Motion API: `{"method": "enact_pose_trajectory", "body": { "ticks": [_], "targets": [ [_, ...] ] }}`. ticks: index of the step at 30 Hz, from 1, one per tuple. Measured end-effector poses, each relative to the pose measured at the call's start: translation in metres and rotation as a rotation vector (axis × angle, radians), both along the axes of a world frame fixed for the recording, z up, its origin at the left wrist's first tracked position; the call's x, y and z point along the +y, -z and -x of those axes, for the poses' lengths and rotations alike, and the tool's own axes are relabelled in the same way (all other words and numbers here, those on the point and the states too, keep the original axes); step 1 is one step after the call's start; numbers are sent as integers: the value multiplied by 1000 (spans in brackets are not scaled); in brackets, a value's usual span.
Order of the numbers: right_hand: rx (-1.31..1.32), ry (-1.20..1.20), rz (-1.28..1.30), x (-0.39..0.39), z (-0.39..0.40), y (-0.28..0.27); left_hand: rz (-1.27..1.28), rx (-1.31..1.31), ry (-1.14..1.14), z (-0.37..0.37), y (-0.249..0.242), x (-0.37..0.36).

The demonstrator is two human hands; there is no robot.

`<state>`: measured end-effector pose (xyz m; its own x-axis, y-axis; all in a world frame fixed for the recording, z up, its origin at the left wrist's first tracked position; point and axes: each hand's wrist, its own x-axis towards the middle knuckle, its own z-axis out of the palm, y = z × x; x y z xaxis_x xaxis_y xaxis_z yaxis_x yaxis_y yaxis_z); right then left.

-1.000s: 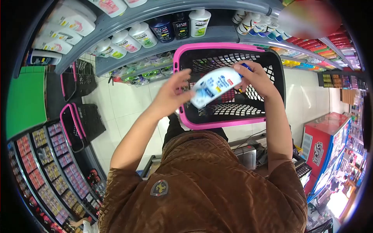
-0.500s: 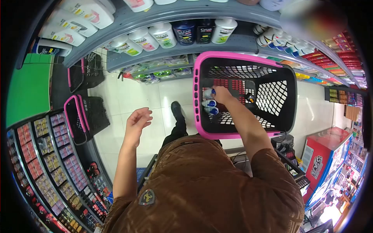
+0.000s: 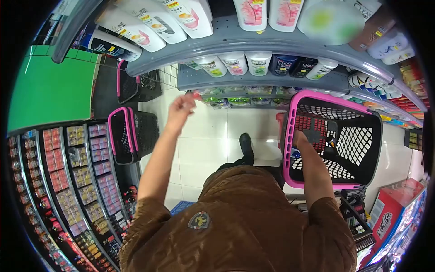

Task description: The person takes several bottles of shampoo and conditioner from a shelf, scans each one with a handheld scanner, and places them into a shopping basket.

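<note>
My right arm reaches down into a black shopping basket (image 3: 369, 119) with a pink rim. My right hand (image 3: 299, 138) is low inside, against the left wall, its fingers hidden. Right beside it a bit of a blue-capped bottle (image 3: 295, 154) shows. A small black item with an orange mark (image 3: 332, 143) lies deeper in the basket. My left hand (image 3: 182, 109) is raised over the aisle, a little blurred, fingers loosely apart and nothing visible in them. In this view it overlaps the end of the lower shelf.
Shampoo bottles (image 3: 259, 63) line the grey shelf (image 3: 213, 80) ahead, with larger bottles (image 3: 190, 16) above. Two more black baskets with pink handles (image 3: 147, 133) stand on the left, near a green panel (image 3: 54, 86). Racks of small packets (image 3: 56, 170) fill the lower left. A red freezer (image 3: 392, 213) stands right.
The view has shifted left, so the basket sits farther right. My left hand has risen toward the shelf. My right hand is lower in the basket, and the blue-capped bottles are mostly hidden.
</note>
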<state>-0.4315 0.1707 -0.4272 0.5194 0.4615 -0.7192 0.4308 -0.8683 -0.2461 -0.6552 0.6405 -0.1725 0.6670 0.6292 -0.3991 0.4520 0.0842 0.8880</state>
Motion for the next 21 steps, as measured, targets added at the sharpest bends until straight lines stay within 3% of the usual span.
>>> {"method": "enact_pose_trajectory", "body": {
  "ticks": [2,4,6,8,10,12,14,16,20,21],
  "targets": [
    [-3,3,-1,-9,0,30,-307,-43,-26,-36,3,37],
    [-44,-148,84,-18,-3,60,-531,-99,-119,-72,5,64],
    [-24,-59,44,-12,-3,10,-639,-235,-10,-102,29,110],
    [-27,70,-25,-7,2,-23,-1644,262,378,-127,39,150],
    [-65,174,-66,-14,2,-49,-1409,402,404,-151,97,213],
    [-88,288,-172,-25,6,-69,-1493,441,429,-169,73,192],
    [-143,329,-231,-41,16,-88,-1529,281,401,-173,87,195],
    [-37,450,-376,-60,20,-86,-1442,93,352,-174,93,190],
    [-79,434,-223,-71,24,-83,-1580,305,432,-164,79,172],
    [-131,426,-227,-70,26,-80,-1427,218,332,-159,74,167]
  ]
}}
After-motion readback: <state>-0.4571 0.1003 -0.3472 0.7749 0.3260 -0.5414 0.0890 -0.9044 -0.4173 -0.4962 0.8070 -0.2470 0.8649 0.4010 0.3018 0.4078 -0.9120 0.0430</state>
